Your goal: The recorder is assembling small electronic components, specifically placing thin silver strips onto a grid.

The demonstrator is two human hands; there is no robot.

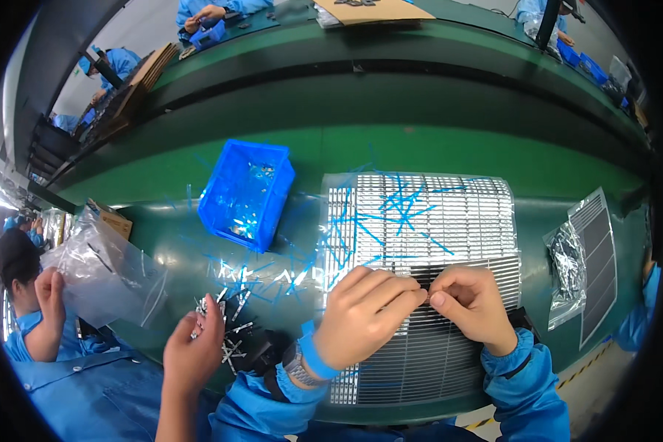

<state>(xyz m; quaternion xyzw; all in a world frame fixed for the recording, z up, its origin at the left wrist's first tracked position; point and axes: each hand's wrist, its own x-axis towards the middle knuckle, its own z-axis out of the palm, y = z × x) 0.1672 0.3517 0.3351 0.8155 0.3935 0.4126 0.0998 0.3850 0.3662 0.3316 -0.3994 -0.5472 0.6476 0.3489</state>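
Observation:
My left hand (368,313), with a blue band and a metal watch (296,364) at its wrist, is closed in a pinch. Its fingertips meet those of my right hand (475,303), which is pinched too. Whatever small thing lies between them is too hidden to name. Both hands are over a large sheet of narrow strips (449,214), silvery and gridded at its far part, dark and striped nearer me. Thin blue film strips (401,206) are scattered on the sheet's far half.
A blue plastic bin (215,193) with small pieces inside stands left of the sheet. More blue strips and shiny pieces (232,346) lie nearby. At the left, a co-worker's hand (191,350) is close to my left arm, beside a clear bag (110,272). Bagged dark parts (567,269) lie right.

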